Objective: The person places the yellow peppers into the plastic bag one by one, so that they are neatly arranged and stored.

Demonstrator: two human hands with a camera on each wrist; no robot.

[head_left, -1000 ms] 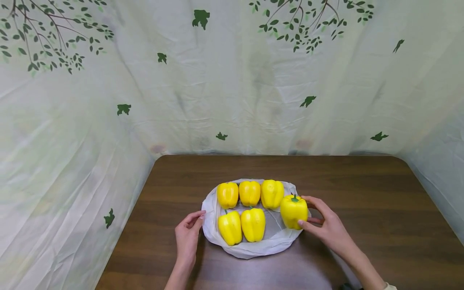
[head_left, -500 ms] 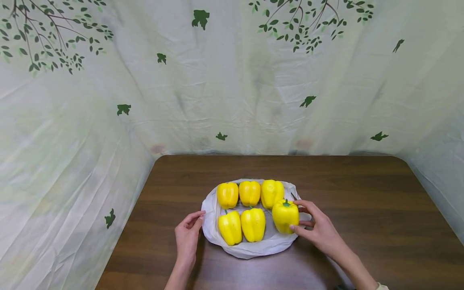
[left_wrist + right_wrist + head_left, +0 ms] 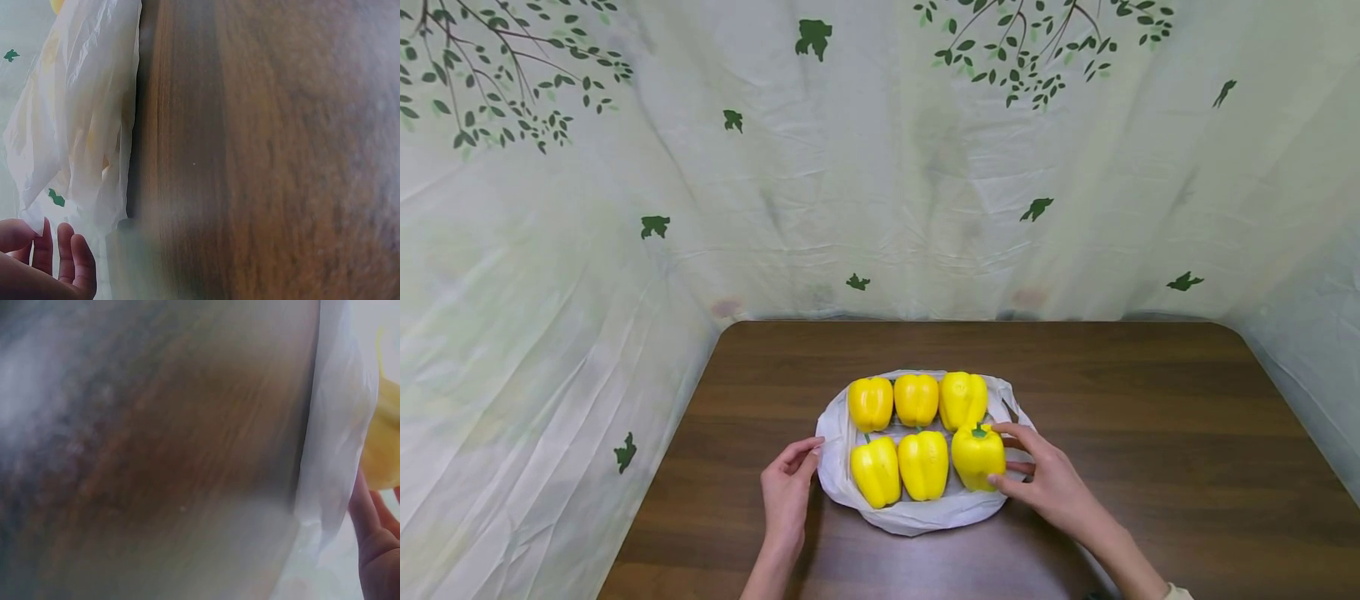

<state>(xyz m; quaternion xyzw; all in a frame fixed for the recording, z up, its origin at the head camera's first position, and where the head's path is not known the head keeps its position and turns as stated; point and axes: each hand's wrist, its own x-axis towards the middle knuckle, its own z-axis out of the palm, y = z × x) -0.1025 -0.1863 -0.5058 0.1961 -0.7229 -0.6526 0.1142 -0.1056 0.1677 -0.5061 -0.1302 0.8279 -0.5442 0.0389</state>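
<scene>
A white plastic bag (image 3: 917, 521) lies spread with its mouth up on the table, with yellow bell peppers inside. Three of them, among them the back right bell pepper (image 3: 963, 401), line the back; two more, including the front left bell pepper (image 3: 876, 472), lie at the front. My right hand (image 3: 1051, 479) grips another yellow bell pepper (image 3: 977, 458), stem up, at the bag's front right. Over at the left rim, my left hand (image 3: 786, 492) pinches the bag's edge; the left wrist view shows thumb and finger on the thin plastic (image 3: 37, 225). What lies under the peppers is hidden.
The brown wooden table (image 3: 1150, 433) extends around the bag on every side. Behind it and along both sides hangs a pale curtain (image 3: 880, 183) printed with leaves and branches. Glare and blur cover much of the right wrist view.
My right hand has carried its bell pepper left and slightly toward me, from over the bag's right rim to beside the front row. The left hand has stayed at the rim.
</scene>
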